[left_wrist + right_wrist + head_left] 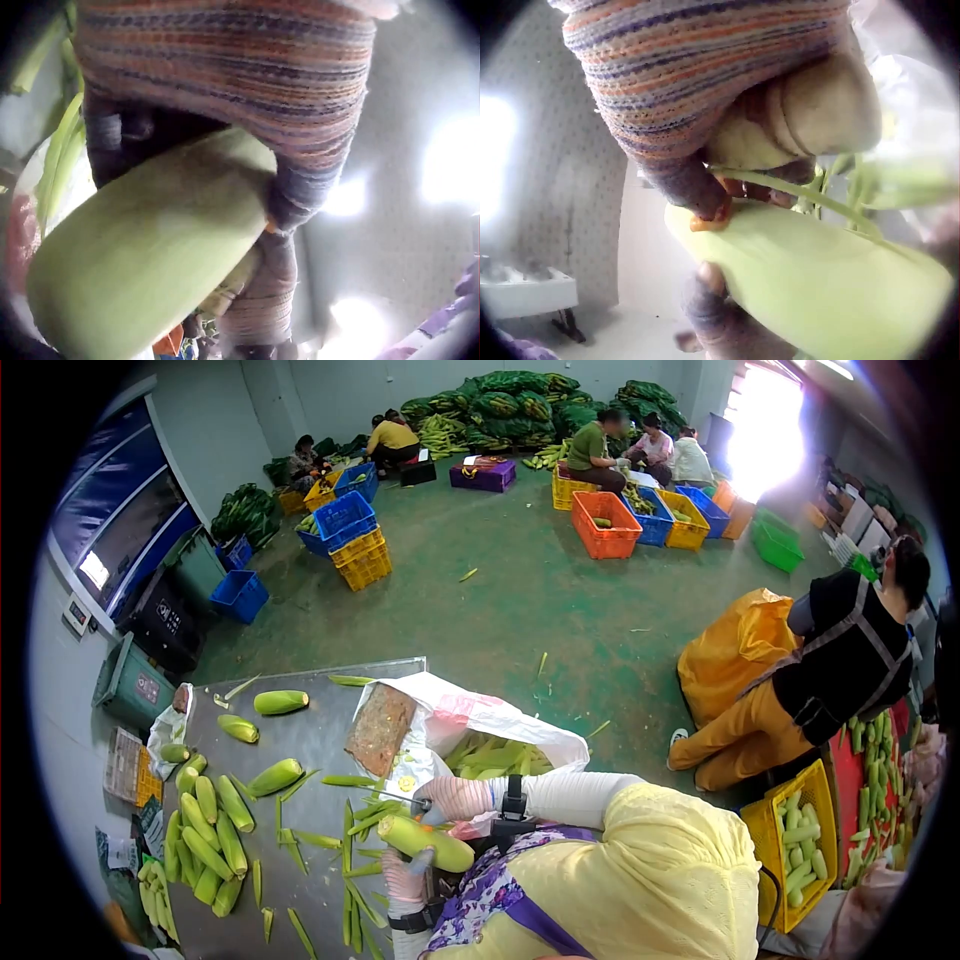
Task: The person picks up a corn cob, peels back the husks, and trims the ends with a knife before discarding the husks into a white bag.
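Observation:
The left hand, in a striped glove, grips a pale green ear of corn in its husk, held over the table edge. In the left wrist view its fingers curl round the ear. My right hand holds a knife; the thin blade points left in the head view. Its wooden handle sits in the palm in the right wrist view. The right thumb, with something orange at its tip, presses on the husk. A thin husk strip runs from beneath that hand along the ear.
Several husked ears lie at the left of the metal table, with loose husk strips nearer. A brick-like block rests on a white sack holding husks. Beyond are crates and other people.

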Available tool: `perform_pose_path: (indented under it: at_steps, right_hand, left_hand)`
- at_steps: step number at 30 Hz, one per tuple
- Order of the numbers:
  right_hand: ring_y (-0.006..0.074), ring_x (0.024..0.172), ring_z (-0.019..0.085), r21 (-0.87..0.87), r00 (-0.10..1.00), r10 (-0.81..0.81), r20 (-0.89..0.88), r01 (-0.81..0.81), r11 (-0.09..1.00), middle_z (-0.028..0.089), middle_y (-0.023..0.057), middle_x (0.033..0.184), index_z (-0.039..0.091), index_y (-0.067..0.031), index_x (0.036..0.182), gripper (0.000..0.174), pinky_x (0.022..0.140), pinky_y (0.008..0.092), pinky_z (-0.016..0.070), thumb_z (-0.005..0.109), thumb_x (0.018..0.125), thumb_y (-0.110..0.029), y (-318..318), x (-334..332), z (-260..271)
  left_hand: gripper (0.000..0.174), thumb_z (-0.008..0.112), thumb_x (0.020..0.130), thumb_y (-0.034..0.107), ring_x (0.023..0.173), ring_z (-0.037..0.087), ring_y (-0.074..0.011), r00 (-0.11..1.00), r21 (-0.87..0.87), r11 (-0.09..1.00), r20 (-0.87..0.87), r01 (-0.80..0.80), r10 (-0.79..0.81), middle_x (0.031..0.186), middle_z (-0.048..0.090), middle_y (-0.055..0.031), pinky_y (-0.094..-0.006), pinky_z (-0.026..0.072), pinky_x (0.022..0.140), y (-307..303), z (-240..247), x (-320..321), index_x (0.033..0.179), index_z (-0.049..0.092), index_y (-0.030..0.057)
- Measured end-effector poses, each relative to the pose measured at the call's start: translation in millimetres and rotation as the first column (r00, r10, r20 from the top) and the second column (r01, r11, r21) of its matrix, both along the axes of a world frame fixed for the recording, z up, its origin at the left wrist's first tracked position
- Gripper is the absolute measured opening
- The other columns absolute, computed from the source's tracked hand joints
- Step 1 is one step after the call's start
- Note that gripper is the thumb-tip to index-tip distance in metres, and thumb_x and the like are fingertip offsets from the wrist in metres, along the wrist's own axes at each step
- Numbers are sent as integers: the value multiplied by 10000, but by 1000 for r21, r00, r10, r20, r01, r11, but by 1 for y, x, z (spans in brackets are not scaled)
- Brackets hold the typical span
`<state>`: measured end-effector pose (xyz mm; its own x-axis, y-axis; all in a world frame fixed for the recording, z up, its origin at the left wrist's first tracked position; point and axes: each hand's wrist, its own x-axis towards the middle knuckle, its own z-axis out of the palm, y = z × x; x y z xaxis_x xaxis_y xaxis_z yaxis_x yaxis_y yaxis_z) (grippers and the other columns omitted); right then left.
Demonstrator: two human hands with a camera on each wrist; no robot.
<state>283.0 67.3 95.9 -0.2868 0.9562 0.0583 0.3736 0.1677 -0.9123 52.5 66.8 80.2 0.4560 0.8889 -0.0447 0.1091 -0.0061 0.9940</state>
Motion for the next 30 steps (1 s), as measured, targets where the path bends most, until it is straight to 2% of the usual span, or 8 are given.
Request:
perform_pose_path:
  at_steps: [4,12,15,18,19,22,26,30]
  right_hand:
    - [304,831,674,35,999,-7,-46,9,999,679,185,874,673,-1,968,286,740,370,530,700,822,-246,-5,-1,0]
    - [300,883,686,24,999,-40,-12,40,999,695,194,924,672,1,1005,375,787,388,532,701,790,-305,1,-4,-14]
    - [274,921,679,-139,997,-63,35,68,988,696,185,966,671,2,1043,431,822,379,524,696,806,-356,9,-1,-24]
    - [259,883,673,-277,959,-105,-265,29,961,691,159,942,665,8,1074,412,776,334,527,685,865,-346,-3,2,-5]
    - [240,892,664,-256,944,-116,-310,35,966,686,150,962,666,6,1101,463,791,326,522,719,868,-391,-8,3,13]
    - [232,900,656,-43,994,-60,-96,56,998,683,150,968,666,6,1090,471,807,332,521,761,845,-385,-3,1,11]
    - [253,924,671,-101,996,-16,-86,8,995,691,164,968,676,-7,1058,454,842,356,527,772,822,-383,-2,10,11]
    - [278,892,679,-12,990,-66,-122,65,998,694,172,930,682,-10,1010,398,814,369,536,759,816,-350,-4,10,-8]
  left_hand:
    - [605,819,745,219,933,669,-219,984,-210,974,170,86,-50,1076,690,-130,-362,546,843,-6,24,5,1235,596,-58]
    - [606,829,738,251,959,657,-219,982,-131,981,140,145,-127,1092,670,-110,-356,538,864,9,-12,-7,1213,580,-31]
    - [661,827,739,265,1007,642,-219,967,-141,979,230,145,-110,1134,644,-111,-350,530,884,0,2,-2,1260,539,-21]
    - [698,805,746,237,1051,624,-219,953,-220,965,293,140,-71,1187,613,-112,-347,523,906,2,21,8,1317,490,-12]
    - [707,796,749,220,1063,618,-219,952,-256,956,299,146,-65,1204,602,-112,-347,520,914,1,22,10,1336,474,-9]
    - [688,761,755,163,1064,615,-217,977,-205,971,197,120,-79,1224,592,-107,-351,521,923,5,24,16,1351,463,-7]
    - [609,730,767,107,1068,613,-215,981,-124,985,162,123,-102,1216,603,-113,-349,516,930,3,21,17,1319,505,-13]
    - [590,735,767,86,1054,622,-222,988,-134,982,87,135,-124,1197,620,-121,-353,517,928,4,12,14,1307,520,-15]
